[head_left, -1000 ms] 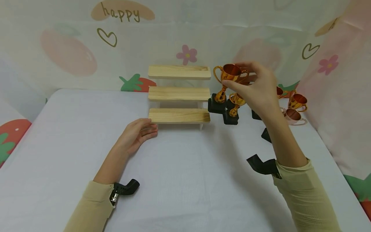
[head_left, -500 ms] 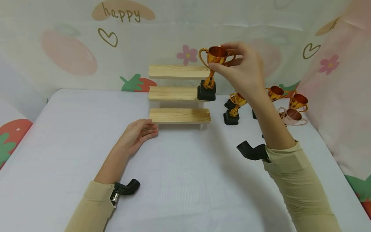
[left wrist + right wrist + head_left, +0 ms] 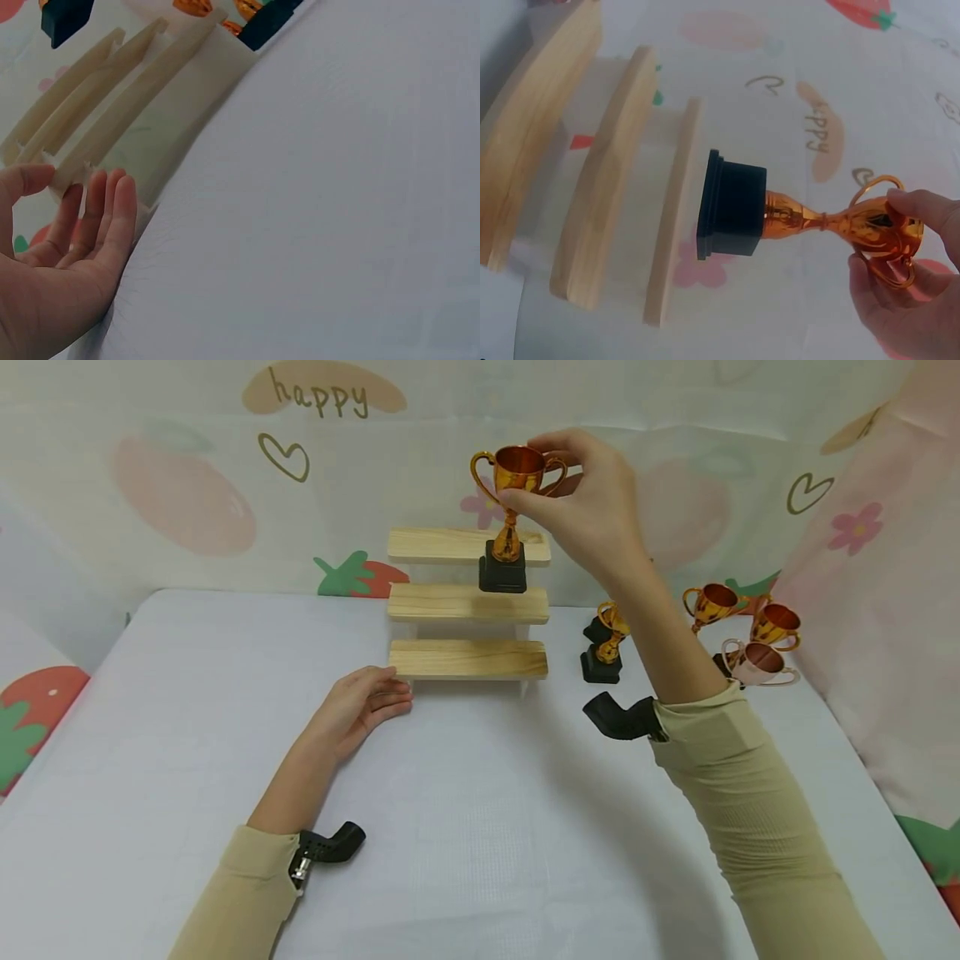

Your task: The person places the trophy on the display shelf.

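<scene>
My right hand (image 3: 588, 497) holds a gold trophy cup (image 3: 507, 539) by its bowl, thumb in front and fingers behind. The trophy hangs upright in front of the top board of a three-tier wooden shelf (image 3: 465, 658). In the right wrist view, its black base (image 3: 735, 208) is close to the top board (image 3: 673, 225); whether they touch I cannot tell. My left hand (image 3: 348, 714) is at the left end of the lowest board. In the left wrist view, the left thumb and forefinger (image 3: 69, 214) pinch that board's corner (image 3: 75, 166), the other fingers loosely bent below.
Right of the shelf stand several trophies on the white table (image 3: 465, 827): a small gold one (image 3: 611, 639), a gold cup (image 3: 712, 603), another gold cup (image 3: 776, 622) and a pinkish one (image 3: 759, 662). A printed curtain (image 3: 420, 460) hangs behind the shelf.
My right hand has carried the gold trophy up and left, from beside the shelf to in front of its top board. The left hand has stayed at the lowest board.
</scene>
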Motion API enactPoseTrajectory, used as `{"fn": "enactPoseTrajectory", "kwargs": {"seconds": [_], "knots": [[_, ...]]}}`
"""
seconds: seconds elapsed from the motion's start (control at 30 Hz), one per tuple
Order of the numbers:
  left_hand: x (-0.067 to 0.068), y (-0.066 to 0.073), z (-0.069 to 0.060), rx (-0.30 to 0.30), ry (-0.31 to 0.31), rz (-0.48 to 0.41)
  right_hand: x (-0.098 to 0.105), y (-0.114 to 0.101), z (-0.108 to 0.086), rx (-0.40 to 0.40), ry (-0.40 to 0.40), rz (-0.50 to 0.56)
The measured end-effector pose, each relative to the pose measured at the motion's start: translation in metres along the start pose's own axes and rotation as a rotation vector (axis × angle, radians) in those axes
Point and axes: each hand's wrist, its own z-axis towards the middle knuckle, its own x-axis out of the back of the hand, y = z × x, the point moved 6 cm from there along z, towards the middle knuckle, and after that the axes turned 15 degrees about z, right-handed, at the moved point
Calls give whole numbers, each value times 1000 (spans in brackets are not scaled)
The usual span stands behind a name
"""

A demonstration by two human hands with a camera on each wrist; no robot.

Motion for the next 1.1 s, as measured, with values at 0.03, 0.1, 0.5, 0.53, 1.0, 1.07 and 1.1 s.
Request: {"fn": "enactPoseTrajectory", "kwargs": {"seconds": [0.03,0.1,0.5,0.53,1.0,1.07,1.1], "knots": [[0,0,0,-1,1,2,-2,-1,2,-4,-6,1],[0,0,-1,-6,1,10,-7,-3,5,-7,-17,6],[1,-1,2,-17,18,17,-32,-9,28,56,-76,37],[1,-1,2,-17,18,17,-33,-9,30,57,-82,39],[1,-1,0,-29,10,31,-60,-2,57,17,-128,36],[1,-1,-1,-28,9,27,-63,0,59,6,-129,38],[1,-2,-1,-27,9,24,-65,1,61,4,-130,38]]}}
